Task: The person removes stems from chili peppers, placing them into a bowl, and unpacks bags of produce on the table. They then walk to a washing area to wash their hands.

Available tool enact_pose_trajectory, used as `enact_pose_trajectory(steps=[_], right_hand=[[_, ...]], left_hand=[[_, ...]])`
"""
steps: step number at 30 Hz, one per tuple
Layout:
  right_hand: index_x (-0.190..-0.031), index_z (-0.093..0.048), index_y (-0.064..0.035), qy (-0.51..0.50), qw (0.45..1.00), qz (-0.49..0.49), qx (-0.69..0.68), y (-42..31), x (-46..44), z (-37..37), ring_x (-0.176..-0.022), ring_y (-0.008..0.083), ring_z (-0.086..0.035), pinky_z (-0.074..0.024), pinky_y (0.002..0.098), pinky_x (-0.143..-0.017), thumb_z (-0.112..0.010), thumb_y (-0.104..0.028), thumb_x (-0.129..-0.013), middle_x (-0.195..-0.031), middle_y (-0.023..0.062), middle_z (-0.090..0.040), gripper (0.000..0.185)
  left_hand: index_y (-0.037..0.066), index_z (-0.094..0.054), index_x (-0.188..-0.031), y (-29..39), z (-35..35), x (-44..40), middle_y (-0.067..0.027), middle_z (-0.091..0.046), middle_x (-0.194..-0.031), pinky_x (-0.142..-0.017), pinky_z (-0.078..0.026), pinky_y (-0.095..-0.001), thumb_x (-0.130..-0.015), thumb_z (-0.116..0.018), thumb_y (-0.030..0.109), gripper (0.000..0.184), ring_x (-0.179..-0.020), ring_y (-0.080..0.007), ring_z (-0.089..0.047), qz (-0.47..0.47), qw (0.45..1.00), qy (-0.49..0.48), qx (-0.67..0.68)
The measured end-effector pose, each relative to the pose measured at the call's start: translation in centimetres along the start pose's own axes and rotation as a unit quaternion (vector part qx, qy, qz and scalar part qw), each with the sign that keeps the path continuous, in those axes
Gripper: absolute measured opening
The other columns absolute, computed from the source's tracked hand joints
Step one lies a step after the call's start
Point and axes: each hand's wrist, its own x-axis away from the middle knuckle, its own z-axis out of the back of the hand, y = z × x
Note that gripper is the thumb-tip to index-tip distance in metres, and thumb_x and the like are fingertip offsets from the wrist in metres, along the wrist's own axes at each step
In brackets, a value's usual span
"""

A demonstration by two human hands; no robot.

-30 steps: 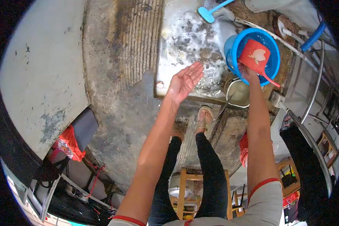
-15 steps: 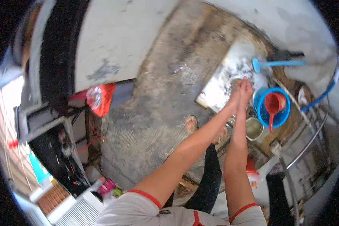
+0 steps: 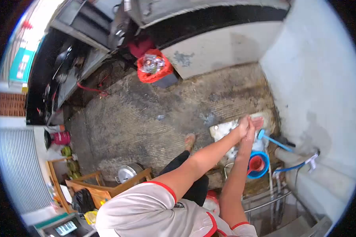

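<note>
My left hand (image 3: pixel 243 127) is wrapped against my right hand (image 3: pixel 256 123), the two pressed together over a wet white slab (image 3: pixel 219 133) on the floor. The fingers of my right hand look stretched out flat past my left; the exact grip is partly hidden. No tool shows in either hand. Just below them stands a blue bucket (image 3: pixel 267 166) with a red dipper (image 3: pixel 256 162) in it. Close on the right lies a light-blue long-handled tool (image 3: pixel 276 142), its head near my fingers.
A bin with a red liner (image 3: pixel 143 78) stands by the low white wall. A lidded metal pot (image 3: pixel 127 172) sits beside a wooden frame (image 3: pixel 103 193). Metal rails (image 3: pixel 269 202) and a blue hose (image 3: pixel 294 167) are at the right.
My view has turned, so the bin and wall now lie at the top and the pot shows at lower left. My hands stay together over the slab, with the right fingers now extended.
</note>
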Motion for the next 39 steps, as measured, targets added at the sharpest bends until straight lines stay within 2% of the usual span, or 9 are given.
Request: enact_pose_trajectory(steps=[3, 10, 14, 19, 22, 28, 32, 37, 39], right_hand=[[-0.095, -0.054, -0.0040, 0.060, 0.901, 0.088, 0.421, 7.9, -9.1, 4.5, -0.060, 0.0172, -0.052, -0.0457, 0.0347, -0.057, -0.068, -0.020, -0.086, -0.074, 0.0073, -0.060, 0.023], [-0.097, -0.061, 0.0021, 0.139, 0.748, 0.345, 0.549, 2.4, -0.8, -9.1, -0.077, 0.0276, -0.065, -0.0493, 0.0385, -0.069, -0.065, -0.025, -0.086, -0.081, 0.0176, -0.066, 0.030], [-0.114, -0.049, -0.0005, 0.010, 0.889, 0.183, 0.420, 7.7, 8.3, -20.4, -0.092, 0.0403, -0.061, -0.0486, 0.0501, -0.084, -0.062, -0.028, -0.090, -0.115, 0.0191, -0.060, 0.038], [-0.105, -0.052, -0.0032, -0.111, 0.969, -0.187, 0.117, 14.0, 15.5, -29.4, -0.080, 0.0272, -0.061, -0.0518, 0.0436, -0.073, -0.060, -0.029, -0.092, -0.097, 0.0092, -0.058, 0.030], [-0.100, -0.057, -0.0031, -0.215, 0.921, -0.220, 0.238, 17.8, 13.6, -35.6, -0.080, 0.0228, -0.061, -0.0517, 0.0390, -0.071, -0.060, -0.034, -0.092, -0.091, 0.0084, -0.061, 0.032], [-0.107, -0.059, -0.0060, -0.495, 0.738, -0.184, 0.420, 20.3, 18.7, -54.5, -0.064, 0.0078, -0.048, -0.0442, 0.0260, -0.059, -0.055, -0.033, -0.097, -0.079, -0.0009, -0.051, 0.029], [-0.127, -0.050, -0.0090, -0.397, 0.712, -0.145, 0.561, 22.4, 26.7, -63.8, -0.073, 0.0122, -0.038, -0.0413, 0.0286, -0.067, -0.057, -0.028, -0.093, -0.092, 0.0036, -0.039, 0.040], [-0.135, -0.040, -0.0098, -0.471, 0.517, -0.146, 0.700, 35.5, 28.8, -68.4, -0.093, 0.0240, -0.035, -0.0392, 0.0383, -0.079, -0.064, -0.026, -0.085, -0.112, 0.0114, -0.030, 0.057], [-0.138, -0.036, -0.0101, -0.501, 0.399, -0.135, 0.756, 40.7, 29.5, -69.6, -0.101, 0.0287, -0.033, -0.0383, 0.0421, -0.084, -0.067, -0.025, -0.082, -0.121, 0.0145, -0.026, 0.065]], left_hand=[[0.001, -0.062, -0.113, 4.7, -0.4, 4.0, -0.0197, -0.064, -0.112, -0.085, -0.048, -0.0409, -0.096, -0.048, 0.031, 0.038, -0.103, -0.0267, -0.063, -0.060, 0.978, 0.099, -0.173], [0.001, -0.070, -0.074, 17.0, 7.2, 15.6, -0.0226, -0.065, -0.069, -0.064, -0.051, -0.0462, -0.086, -0.058, 0.036, 0.039, -0.064, -0.0385, -0.063, -0.147, 0.825, 0.090, -0.538], [0.001, -0.068, -0.083, 22.7, 11.6, 17.4, -0.0224, -0.066, -0.078, -0.067, -0.051, -0.0484, -0.085, -0.055, 0.028, 0.030, -0.073, -0.0378, -0.065, -0.275, 0.741, 0.149, -0.595], [-0.005, -0.065, -0.098, 27.8, 19.8, 20.1, -0.0293, -0.062, -0.108, -0.082, -0.047, -0.0497, -0.075, -0.059, 0.018, 0.033, -0.097, -0.0404, -0.062, -0.318, 0.534, 0.144, -0.770], [-0.007, -0.067, -0.080, 36.0, 24.7, 25.1, -0.0266, -0.065, -0.079, -0.072, -0.051, -0.0469, -0.066, -0.066, 0.014, 0.025, -0.075, -0.0414, -0.065, -0.445, 0.711, 0.041, -0.543], [0.000, -0.061, -0.064, 49.6, 33.6, 45.6, -0.0208, -0.058, -0.062, -0.051, -0.043, -0.0490, -0.065, -0.061, 0.014, 0.014, -0.056, -0.0396, -0.058, -0.498, 0.649, 0.221, -0.531], [0.002, -0.057, -0.059, 50.0, 46.1, 53.6, -0.0215, -0.054, -0.056, -0.049, -0.042, -0.0505, -0.062, -0.060, 0.017, 0.016, -0.054, -0.0421, -0.056, -0.501, 0.573, 0.443, -0.474], [0.009, -0.056, -0.124, 35.6, 67.2, 59.4, -0.0215, -0.050, -0.129, -0.101, -0.039, -0.0492, -0.068, -0.072, 0.014, 0.059, -0.129, -0.0392, -0.037, -0.166, 0.653, 0.561, -0.482], [0.007, -0.067, -0.106, 34.4, 65.1, 69.1, -0.0189, -0.060, -0.114, -0.096, -0.043, -0.0470, -0.063, -0.075, 0.017, 0.045, -0.122, -0.0384, -0.044, -0.024, 0.659, 0.600, -0.453]])
